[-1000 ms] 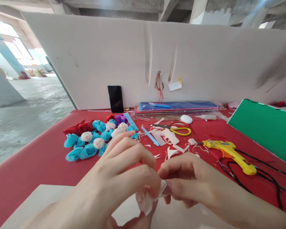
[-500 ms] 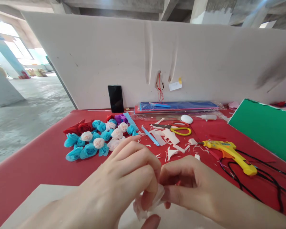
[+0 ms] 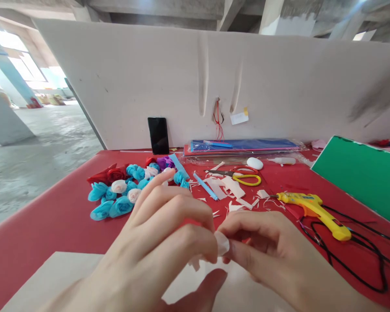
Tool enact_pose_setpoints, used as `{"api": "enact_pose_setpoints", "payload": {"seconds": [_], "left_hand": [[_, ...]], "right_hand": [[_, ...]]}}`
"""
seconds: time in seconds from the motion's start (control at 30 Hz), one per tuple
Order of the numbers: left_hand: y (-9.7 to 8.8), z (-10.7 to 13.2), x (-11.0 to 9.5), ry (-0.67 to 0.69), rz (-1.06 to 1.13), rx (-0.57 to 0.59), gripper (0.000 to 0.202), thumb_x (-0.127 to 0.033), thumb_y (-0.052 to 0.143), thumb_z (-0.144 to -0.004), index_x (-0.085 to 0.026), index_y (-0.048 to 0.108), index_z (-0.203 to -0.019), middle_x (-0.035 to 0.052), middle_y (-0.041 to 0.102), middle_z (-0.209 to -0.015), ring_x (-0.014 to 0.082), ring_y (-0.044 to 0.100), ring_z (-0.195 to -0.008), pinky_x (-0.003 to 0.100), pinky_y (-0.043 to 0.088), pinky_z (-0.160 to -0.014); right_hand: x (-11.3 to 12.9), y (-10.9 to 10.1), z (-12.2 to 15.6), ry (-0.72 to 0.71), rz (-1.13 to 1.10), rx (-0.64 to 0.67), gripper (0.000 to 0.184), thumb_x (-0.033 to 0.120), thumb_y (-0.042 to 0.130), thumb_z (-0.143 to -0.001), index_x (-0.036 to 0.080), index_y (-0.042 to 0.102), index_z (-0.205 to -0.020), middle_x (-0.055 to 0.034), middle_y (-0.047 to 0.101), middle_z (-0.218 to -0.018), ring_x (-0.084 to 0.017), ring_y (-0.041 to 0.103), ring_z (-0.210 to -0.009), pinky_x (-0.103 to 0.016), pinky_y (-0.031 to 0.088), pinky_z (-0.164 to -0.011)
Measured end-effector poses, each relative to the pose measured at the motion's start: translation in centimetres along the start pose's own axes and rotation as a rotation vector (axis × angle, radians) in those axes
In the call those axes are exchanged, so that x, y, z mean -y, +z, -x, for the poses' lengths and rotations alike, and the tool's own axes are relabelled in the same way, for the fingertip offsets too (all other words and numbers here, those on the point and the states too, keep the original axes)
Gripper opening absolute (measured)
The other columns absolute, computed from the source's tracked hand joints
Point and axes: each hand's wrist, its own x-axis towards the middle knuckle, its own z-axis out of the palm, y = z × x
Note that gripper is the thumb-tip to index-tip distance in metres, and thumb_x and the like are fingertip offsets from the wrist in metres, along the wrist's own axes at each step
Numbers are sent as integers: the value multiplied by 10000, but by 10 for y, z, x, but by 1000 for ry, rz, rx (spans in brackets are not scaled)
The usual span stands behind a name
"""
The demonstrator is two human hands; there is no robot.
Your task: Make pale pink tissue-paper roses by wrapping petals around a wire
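Low in the centre, a small pale, thin paper piece (image 3: 222,244), like the petals of the finished flowers, sits between my two hands. My right hand (image 3: 273,255) pinches its edge between thumb and fingers. Curled over its other side are the fingers of my left hand (image 3: 162,238), whose thumb is held lower and apart. A bit of the paper shows below the left fingers; the rest is hidden. Under the hands lies a white sheet (image 3: 58,273). Blue, pale pink, red and purple paper flowers (image 3: 121,206) are grouped beyond my left hand.
Scissors (image 3: 247,179), a blue pen (image 3: 205,186) and paper scraps (image 3: 233,187) lie ahead on the red table (image 3: 52,221). A yellow glue gun (image 3: 312,208) with black cable is at right, near a green board (image 3: 360,177). A phone (image 3: 158,135) leans on the white panel (image 3: 133,78).
My left hand has lifted slightly, with its thumb now farther from the fingers. The pale paper has moved up between the hands, and less of it shows below the left fingers.
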Motion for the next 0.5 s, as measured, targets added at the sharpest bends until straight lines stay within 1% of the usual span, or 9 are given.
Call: {"api": "enact_pose_setpoints", "payload": {"seconds": [0.07,0.13,0.3,0.4,0.5], "left_hand": [[4,-2,-1,20,-23,-89,203,-29,615,-758,-231,609,-778,-61,605,-735,139,574,-716,406,341,-1089],[7,-2,-1,20,-54,-139,190,-42,623,-768,-231,632,-751,-57,614,-727,142,570,-714,414,351,-1096],[10,-1,-1,46,-121,-203,205,-60,609,-762,-243,618,-671,-56,628,-722,146,565,-712,398,392,-1077],[8,0,-2,41,-150,-250,211,-64,629,-753,-247,619,-647,-60,639,-697,151,575,-705,419,394,-1084],[6,0,-3,49,-189,-270,219,-43,658,-729,-248,635,-656,-66,657,-690,151,580,-695,440,366,-1107]], "right_hand": [[1,2,0,-12,-1,-18,128,277,698,-755,173,672,-685,26,555,-612,-82,442,-541,-198,333,-485],[2,4,0,-66,18,-40,103,238,696,-759,184,671,-675,44,541,-586,-65,423,-502,-180,322,-455],[-1,5,2,-235,172,-139,115,201,622,-810,212,686,-715,33,655,-657,-84,556,-574,-170,390,-483],[-3,4,4,-265,235,-159,108,204,625,-821,223,690,-736,35,671,-680,-91,585,-598,-170,418,-494],[-3,4,4,-279,257,-168,123,192,618,-832,228,686,-736,40,660,-678,-88,592,-602,-165,428,-495]]}}
